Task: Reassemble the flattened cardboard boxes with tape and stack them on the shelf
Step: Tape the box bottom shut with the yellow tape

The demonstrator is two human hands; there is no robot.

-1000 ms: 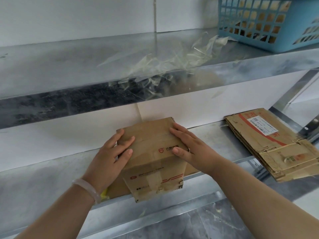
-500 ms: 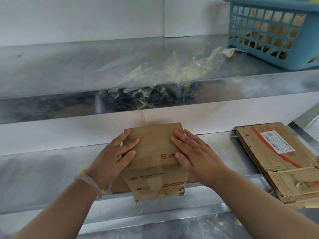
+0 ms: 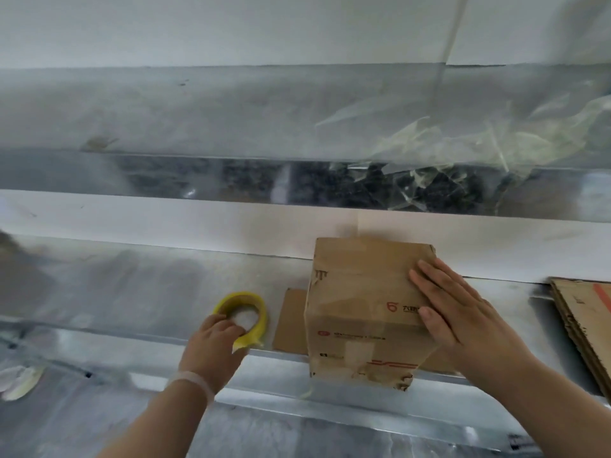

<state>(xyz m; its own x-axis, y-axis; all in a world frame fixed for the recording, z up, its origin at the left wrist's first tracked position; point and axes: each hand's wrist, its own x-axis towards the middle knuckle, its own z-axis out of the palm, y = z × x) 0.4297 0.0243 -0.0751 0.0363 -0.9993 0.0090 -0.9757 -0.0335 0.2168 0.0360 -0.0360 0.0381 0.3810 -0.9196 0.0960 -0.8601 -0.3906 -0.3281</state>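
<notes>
Box (image 3: 360,285) released by left hand (image 3: 213,342), tape roll (image 3: 262,314) grasped instead; box pressed by flat right hand (image 3: 463,315); taping likely next.

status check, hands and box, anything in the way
Left hand fingers hooked round the yellow tape roll on the shelf. Right hand flat on the box, overhanging shelf edge. Flat cardboard under box, nothing blocking.

Right grip (image 3: 463,320) lies flat on top of cardboard box (image 3: 360,292). Box overhangs front edge of metal shelf (image 3: 132,285). Left grip (image 3: 215,342) hooks fingers over yellow tape roll (image 3: 244,312), near box.
</notes>
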